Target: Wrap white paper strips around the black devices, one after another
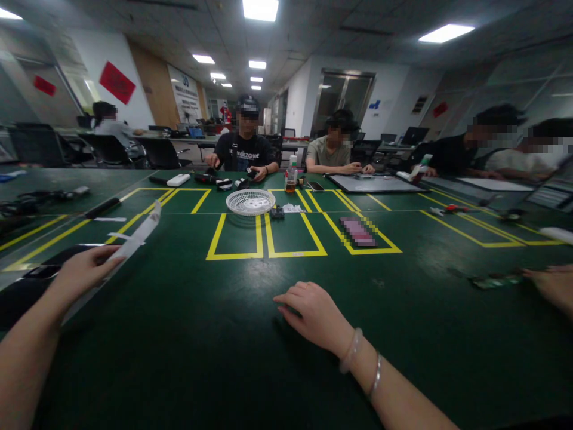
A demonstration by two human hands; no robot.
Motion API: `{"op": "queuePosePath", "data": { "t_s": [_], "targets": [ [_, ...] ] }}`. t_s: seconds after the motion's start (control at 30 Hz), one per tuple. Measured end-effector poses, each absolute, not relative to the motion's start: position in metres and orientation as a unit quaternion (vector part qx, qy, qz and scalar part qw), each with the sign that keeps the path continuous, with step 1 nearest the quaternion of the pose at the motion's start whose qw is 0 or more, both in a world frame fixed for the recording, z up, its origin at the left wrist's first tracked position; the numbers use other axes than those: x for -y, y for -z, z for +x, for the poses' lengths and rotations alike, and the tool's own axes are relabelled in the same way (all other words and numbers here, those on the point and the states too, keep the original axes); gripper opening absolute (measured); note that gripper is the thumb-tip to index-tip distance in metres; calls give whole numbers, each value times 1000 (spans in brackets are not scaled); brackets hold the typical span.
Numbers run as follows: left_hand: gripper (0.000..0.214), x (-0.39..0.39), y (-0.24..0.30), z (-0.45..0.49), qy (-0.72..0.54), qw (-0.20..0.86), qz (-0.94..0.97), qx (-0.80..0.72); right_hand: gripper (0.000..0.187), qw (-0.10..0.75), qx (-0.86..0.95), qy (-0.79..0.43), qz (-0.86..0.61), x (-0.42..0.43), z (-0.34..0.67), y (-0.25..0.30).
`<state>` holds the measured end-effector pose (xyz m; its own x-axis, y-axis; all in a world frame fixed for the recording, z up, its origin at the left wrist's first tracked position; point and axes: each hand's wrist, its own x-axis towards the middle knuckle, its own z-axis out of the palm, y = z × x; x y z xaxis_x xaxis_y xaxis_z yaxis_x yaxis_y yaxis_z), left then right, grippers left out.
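Note:
On the left, my left hand (87, 272) is closed on a long white strip (138, 236), perhaps paper, which slants up and away over the table. A dark object (22, 292) lies under and beside that hand, partly hidden by it. My right hand (313, 310) is low over the green table (250, 346), palm down and holding nothing visible. Its fingers stretch to the left with the thumb a little apart. Two bracelets circle the right wrist and forearm.
A white round basket (250, 203) stands mid-table beside a small dark object (277, 212). A phone (358, 232) lies in a yellow-taped frame. Farther back stands a bottle (290, 179). Several people sit around. At right, another person's hand (553, 286) is by a green strip (496, 279).

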<state>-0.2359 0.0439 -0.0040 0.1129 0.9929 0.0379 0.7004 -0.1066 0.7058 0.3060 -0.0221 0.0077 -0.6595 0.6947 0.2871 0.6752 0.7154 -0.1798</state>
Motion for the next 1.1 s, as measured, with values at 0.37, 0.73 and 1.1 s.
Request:
{"op": "queuePosePath", "data": {
  "t_s": [0.37,0.73,1.1],
  "targets": [
    [60,7,-32,-29,-115,393,762,-502,61,249,903,22,-349,27,303,-4],
    [47,14,-20,-11,-79,542,724,-420,29,216,919,-70,-322,24,306,-5],
    [70,-21,-12,-71,-141,196,768,-594,28,195,923,-68,-326,25,305,-10]
  ]
}}
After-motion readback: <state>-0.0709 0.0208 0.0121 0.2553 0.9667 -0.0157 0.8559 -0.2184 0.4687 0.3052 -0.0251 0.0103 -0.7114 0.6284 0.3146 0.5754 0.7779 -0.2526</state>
